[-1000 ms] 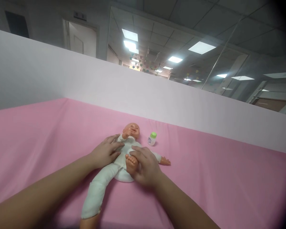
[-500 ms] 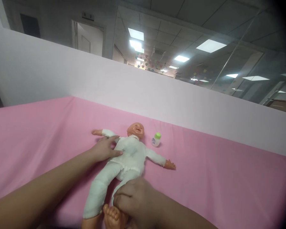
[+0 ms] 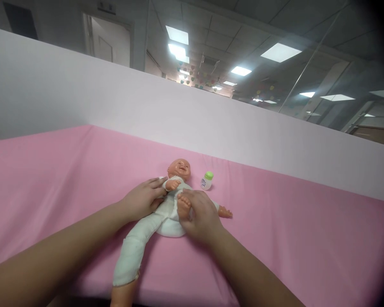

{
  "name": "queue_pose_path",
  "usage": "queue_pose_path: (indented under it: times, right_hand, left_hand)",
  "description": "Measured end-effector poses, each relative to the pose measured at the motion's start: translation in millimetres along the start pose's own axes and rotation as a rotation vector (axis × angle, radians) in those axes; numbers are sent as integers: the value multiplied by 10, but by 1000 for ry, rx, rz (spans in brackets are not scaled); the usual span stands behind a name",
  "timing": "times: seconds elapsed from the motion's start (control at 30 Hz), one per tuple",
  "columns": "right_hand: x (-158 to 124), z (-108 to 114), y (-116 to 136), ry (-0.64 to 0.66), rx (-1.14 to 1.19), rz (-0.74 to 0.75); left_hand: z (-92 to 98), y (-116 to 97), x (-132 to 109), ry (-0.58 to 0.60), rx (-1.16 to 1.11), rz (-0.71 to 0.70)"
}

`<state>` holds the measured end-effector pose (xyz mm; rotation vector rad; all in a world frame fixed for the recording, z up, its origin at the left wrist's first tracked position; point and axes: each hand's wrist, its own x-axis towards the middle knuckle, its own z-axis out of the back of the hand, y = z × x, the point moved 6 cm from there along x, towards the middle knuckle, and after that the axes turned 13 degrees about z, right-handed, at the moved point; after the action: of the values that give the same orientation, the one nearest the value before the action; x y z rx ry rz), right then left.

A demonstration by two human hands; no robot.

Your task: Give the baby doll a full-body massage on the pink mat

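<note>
A baby doll [image 3: 137, 243] with a white cloth body lies on its back, its head at the far end. My left hand [image 3: 143, 199] is closed around the doll's arm on my left, which is folded so that its small hand [image 3: 173, 185] rests on the upper chest. With fingers wrapped round it, my right hand [image 3: 204, 216] holds the other side's leg bent up over the belly, and the bare foot [image 3: 183, 206] shows beside my fingers. The doll's other leg stretches toward me. My right hand hides much of the torso.
A small baby bottle [image 3: 207, 181] with a green cap stands right of the doll's head. Pink sheet [image 3: 281, 230] covers the padded surface. Behind it rises a white partition [image 3: 141, 106], with glass panels above.
My right hand has pushed the doll's leg up from the near edge to its belly. My left hand has brought the outstretched arm in across the chest.
</note>
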<state>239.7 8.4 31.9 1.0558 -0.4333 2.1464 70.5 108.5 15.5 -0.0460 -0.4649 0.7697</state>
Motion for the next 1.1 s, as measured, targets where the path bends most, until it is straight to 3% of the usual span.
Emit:
queue_pose_path:
  times: [0.17,0.3,0.37,0.43,0.57,0.63,0.7,0.83,0.93,1.0,1.1]
  right_hand:
    - [39,91,157,-77,57,136]
    - [66,177,409,-114,145,220]
    - [48,116,521,-46,235,235]
    - [-9,-33,624,106,342,249]
    - [-186,-324,783,398,452,311]
    - [-217,-352,808,420,455,324]
    - [-189,-289,802,356,439,310]
    - [-65,24,775,65,383,323]
    - [6,201,668,-108,238,311]
    - [40,210,508,-136,99,230]
    - [62,100,226,-76,2,90]
  left_hand:
    - [7,109,-4,19,-119,184]
    - [3,403,8,-27,-279,424]
    - [-22,568,14,-15,-327,535]
    - [-65,708,14,23,-348,634]
    - [-134,854,2,92,-183,758]
    - [-119,833,6,72,-86,738]
    - [-72,753,16,22,-79,669]
    - [31,445,46,-48,-71,367]
    - [14,201,45,-16,-15,133]
    - [-24,116,39,18,4,71]
    - [-59,77,37,39,22,63]
